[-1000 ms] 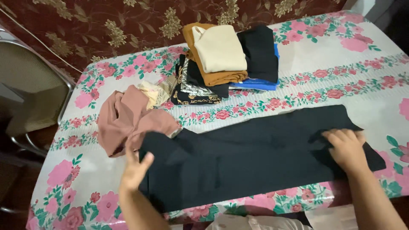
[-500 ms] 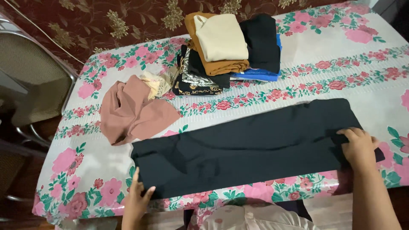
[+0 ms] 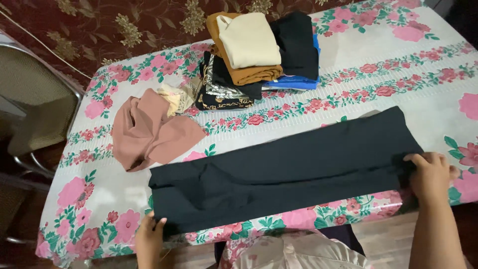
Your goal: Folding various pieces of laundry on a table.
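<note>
The black cloth lay stretched as a long folded band between the two hands, along the near edge of the floral table. The left hand pinched its near-left corner, and the right hand closed over the opposite end, apparently to keep it taut and flat. Beyond the left hand sat a crumpled pink cloth, and farther off a stack of folded clothes.

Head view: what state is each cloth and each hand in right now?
Black cloth: spread in a long flat strip, both ends held.
Pink cloth: crumpled, unfolded.
Folded stack: neatly piled.
Left hand: gripping the cloth's near left corner.
Right hand: fingers on its right end.
</note>
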